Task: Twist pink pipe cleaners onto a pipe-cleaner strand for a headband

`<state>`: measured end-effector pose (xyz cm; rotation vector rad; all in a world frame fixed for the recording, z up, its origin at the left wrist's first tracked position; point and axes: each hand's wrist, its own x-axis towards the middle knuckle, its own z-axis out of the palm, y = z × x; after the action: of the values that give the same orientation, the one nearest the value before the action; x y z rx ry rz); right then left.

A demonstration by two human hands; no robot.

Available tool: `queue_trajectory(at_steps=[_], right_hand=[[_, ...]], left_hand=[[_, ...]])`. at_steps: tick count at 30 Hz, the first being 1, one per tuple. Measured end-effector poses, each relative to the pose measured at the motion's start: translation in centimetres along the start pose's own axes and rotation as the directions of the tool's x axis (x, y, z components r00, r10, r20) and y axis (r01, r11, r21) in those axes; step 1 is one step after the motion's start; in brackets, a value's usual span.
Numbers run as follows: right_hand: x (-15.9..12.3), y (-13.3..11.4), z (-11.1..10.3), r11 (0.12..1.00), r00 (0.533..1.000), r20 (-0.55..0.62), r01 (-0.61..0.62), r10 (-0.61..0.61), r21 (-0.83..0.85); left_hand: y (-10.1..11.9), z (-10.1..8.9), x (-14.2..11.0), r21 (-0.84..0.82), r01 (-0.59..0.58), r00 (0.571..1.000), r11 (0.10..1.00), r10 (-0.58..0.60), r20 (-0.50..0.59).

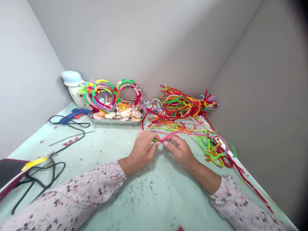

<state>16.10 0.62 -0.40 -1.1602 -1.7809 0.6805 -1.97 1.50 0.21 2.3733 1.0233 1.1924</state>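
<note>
My left hand [145,146] and my right hand [179,149] meet above the middle of the table, fingertips pinched close together. Between them runs a pink pipe cleaner [185,132], whose free length trails off to the right over the right hand. A short green piece [155,140] shows at the left fingertips, joined or crossed with the pink one; which of these I cannot tell. Both hands are closed in a pinch. Behind the fingers lies a pale, multicoloured wrapped strip [157,131], partly hidden.
A metal tray [113,122] holds seashells and pipe-cleaner-wrapped headbands [103,93]. A heap of coloured pipe cleaners [183,102] spreads along the back right, more down the right edge. At left are a blue glue gun [73,115], its black cord [64,147] and a white bottle [78,93].
</note>
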Motion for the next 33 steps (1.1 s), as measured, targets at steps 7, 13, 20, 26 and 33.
queue_trajectory(at_steps=[7,13,20,26,33], right_hand=[[0.00,0.00,0.26,0.995,0.996,-0.074,0.047,-0.054,-0.093],[0.03,-0.10,0.21,0.995,0.996,-0.057,0.058,-0.063,-0.079],[-0.03,-0.22,0.20,0.998,0.998,-0.041,0.041,-0.043,-0.050],[-0.02,-0.12,0.15,0.999,1.000,-0.011,0.010,-0.011,-0.039],[-0.11,-0.08,0.23,0.998,0.999,-0.035,0.034,-0.036,-0.044]], left_hand=[[0.26,-0.07,-0.03,-0.003,0.014,1.000,1.000,-0.014,-0.010],[0.27,-0.05,-0.05,0.009,0.022,1.000,1.000,-0.022,-0.008],[0.05,0.04,-0.05,0.018,0.017,1.000,1.000,-0.017,-0.001],[-0.12,0.10,-0.14,0.031,0.004,1.000,1.000,-0.005,0.015],[0.00,0.03,-0.12,0.021,0.009,1.000,1.000,-0.009,0.009]])
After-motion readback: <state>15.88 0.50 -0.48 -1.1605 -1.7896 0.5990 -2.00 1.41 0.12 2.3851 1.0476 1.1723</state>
